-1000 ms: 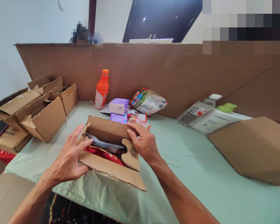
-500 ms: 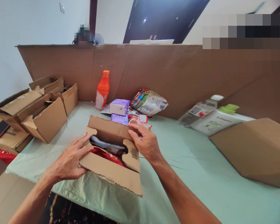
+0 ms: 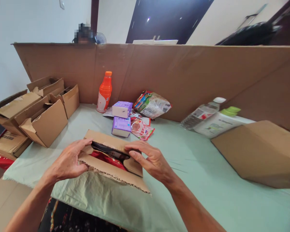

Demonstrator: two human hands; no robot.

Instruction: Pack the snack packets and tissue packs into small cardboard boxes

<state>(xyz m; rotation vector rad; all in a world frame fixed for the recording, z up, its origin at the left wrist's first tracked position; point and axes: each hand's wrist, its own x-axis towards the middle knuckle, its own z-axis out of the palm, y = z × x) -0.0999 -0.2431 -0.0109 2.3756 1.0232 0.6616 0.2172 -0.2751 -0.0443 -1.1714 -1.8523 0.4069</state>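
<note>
A small cardboard box [image 3: 118,176] with its top flaps partly raised stands near the table's front edge. My left hand [image 3: 68,160] grips its left side, thumb low at the front flap and fingers over the left end flap. Closed over the far flap and right end is my right hand [image 3: 152,160], its fingers bent onto the cardboard. Through the gap between the flaps show a red packet [image 3: 107,159] and a dark, flat item [image 3: 106,148] whose kind I cannot make out. The lower part of the contents is hidden.
Behind the box lie two purple tissue packs [image 3: 121,126], a pink snack bag [image 3: 142,129] and a colourful packet [image 3: 152,104], beside an orange bottle [image 3: 104,92]. Several open cartons [image 3: 47,119] stand left. A clear bottle [image 3: 203,112], white bottle [image 3: 219,124] and large carton [image 3: 258,154] are right.
The box's far flap has tipped down and inward under my right hand, narrowing the opening. The front flap is tilted more toward the top. My left hand keeps its hold on the left side.
</note>
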